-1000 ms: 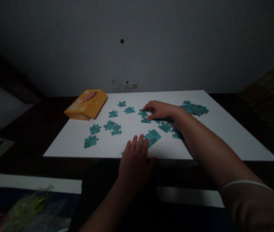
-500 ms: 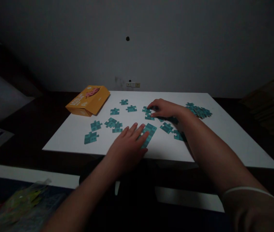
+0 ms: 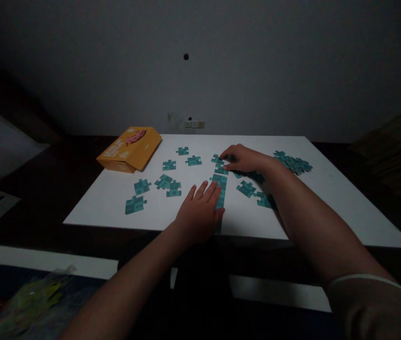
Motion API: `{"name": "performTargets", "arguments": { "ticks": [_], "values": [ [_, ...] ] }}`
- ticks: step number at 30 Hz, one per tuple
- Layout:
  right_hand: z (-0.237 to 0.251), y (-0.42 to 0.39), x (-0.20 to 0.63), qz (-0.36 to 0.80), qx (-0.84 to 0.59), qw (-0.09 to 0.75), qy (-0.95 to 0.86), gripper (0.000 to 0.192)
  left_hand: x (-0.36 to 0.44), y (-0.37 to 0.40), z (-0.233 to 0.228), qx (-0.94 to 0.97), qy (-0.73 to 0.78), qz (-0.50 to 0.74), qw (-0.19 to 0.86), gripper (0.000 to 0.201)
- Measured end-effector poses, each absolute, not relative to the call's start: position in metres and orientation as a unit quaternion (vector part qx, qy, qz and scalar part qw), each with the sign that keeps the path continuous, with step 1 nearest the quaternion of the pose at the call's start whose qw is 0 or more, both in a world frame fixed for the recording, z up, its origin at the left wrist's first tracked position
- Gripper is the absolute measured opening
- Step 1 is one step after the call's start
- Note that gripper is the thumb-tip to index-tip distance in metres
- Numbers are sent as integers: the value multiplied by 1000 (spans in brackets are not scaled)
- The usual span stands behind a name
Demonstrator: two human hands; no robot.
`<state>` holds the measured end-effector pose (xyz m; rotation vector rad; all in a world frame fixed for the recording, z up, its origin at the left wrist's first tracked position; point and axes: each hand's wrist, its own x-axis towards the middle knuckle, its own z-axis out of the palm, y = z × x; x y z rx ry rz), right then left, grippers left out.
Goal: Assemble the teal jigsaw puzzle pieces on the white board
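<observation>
My left hand (image 3: 200, 208) lies flat with its fingers stretched out over a joined strip of teal puzzle pieces (image 3: 221, 191) at the table's front edge, covering part of it. Just beyond the strip's far end, my right hand (image 3: 241, 158) has its thumb and forefinger on two teal puzzle pieces (image 3: 221, 168) that touch each other. Its other fingers are curled, and more pieces lie partly hidden beneath that hand and forearm. Right of the strip is a loose puzzle piece (image 3: 246, 189), with another piece (image 3: 264, 200) touching it.
Several loose puzzle pieces (image 3: 173, 188) are spread over the left half of the white table (image 3: 313, 208). A heap of pieces (image 3: 294, 164) sits at the right. The yellow puzzle box (image 3: 129, 148) lies at the back left. A clear plastic bag (image 3: 34, 302) is low at the left.
The joined strip has turned under my left hand and now points more straight away from me, its far end close to the two pieces. My right hand keeps its grip almost in place.
</observation>
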<state>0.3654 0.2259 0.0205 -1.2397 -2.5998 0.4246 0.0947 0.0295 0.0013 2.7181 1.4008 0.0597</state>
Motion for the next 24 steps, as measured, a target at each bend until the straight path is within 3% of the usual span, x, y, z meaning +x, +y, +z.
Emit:
{"name": "performTargets", "arguments": {
  "ticks": [24],
  "values": [
    [14, 230, 372, 105, -478, 118, -864, 37, 119, 45, -21, 860, 483, 151, 67, 67]
  ]
}}
